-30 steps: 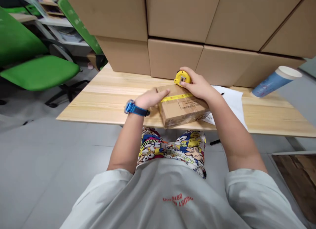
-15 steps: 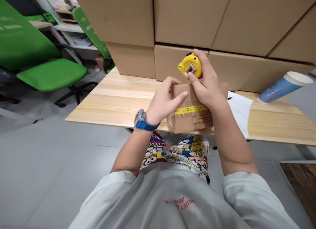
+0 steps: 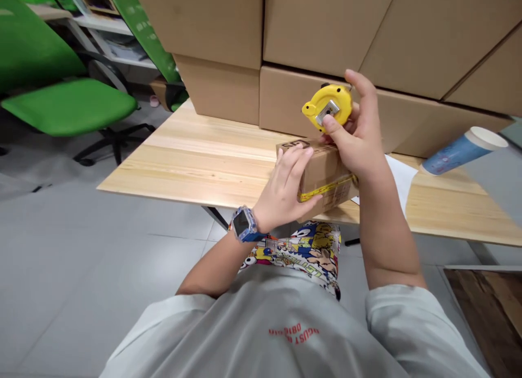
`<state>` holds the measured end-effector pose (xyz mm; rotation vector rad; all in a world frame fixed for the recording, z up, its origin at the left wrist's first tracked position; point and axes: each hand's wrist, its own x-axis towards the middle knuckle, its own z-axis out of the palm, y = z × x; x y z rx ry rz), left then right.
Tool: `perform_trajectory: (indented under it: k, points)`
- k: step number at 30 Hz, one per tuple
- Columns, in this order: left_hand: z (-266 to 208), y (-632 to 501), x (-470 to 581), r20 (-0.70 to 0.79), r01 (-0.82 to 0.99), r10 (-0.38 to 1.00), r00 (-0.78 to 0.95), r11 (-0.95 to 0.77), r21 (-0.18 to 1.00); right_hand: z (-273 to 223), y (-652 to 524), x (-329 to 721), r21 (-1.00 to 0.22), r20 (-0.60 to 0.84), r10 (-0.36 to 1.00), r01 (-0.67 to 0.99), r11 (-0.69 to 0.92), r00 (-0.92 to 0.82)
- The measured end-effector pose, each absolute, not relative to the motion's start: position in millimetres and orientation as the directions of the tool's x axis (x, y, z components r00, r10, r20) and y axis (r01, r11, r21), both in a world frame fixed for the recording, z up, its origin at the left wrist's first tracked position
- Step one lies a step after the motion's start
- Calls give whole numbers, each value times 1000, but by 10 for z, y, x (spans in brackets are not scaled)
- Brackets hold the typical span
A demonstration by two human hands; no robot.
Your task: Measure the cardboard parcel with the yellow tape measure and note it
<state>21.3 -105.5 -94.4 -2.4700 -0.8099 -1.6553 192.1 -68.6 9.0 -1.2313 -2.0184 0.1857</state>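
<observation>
While the left hand (image 3: 285, 190) lies flat with fingers spread against the near side of a small brown cardboard box (image 3: 326, 177), its thumb hooked under the lower edge, the right hand (image 3: 359, 141) is curled around a round yellow tape measure (image 3: 327, 105), thumb pressed to the metal plate on its face and forefinger raised straight beside it. That box is tipped up on edge over the near rim of the pale wooden tabletop (image 3: 204, 160); a strip of yellow tape with red print crosses it, and dark printing marks its top flap. Its right end is hidden behind the right wrist, and whether it touches the tabletop cannot be told. Both forearms rise from short grey sleeves, the left wrist bearing a blue watch (image 3: 244, 224). Behind stand large stacked cardboard cartons (image 3: 228, 90); a white sheet of paper (image 3: 402, 174), a tilted blue paper cup (image 3: 460, 147) and a green office chair (image 3: 69, 103) lie farther out.
</observation>
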Motion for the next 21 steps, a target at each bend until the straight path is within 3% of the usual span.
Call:
perform_trajectory:
  k: [3, 5, 10, 15, 21]
  points:
    - [-1008, -1101, 193, 904, 433, 292, 311, -890, 139, 171, -769, 1929, -602, 433, 873, 649, 465, -223]
    - [-1057, -1106, 158, 905, 426, 269, 329, -898, 112, 233, -809, 1923, -619, 377, 887, 639, 456, -267]
    - [-1137, -1078, 142, 913, 483, 288, 288, -867, 121, 329, -775, 1819, -552, 335, 831, 622, 556, -444]
    - [-1099, -1084, 154, 918, 581, 343, 199, -796, 172, 287, -802, 1687, -469, 332, 802, 651, 597, -497]
    - [-925, -1140, 124, 839, 494, 457, 297, -825, 275, 270, -829, 1922, -460, 311, 797, 652, 603, -518]
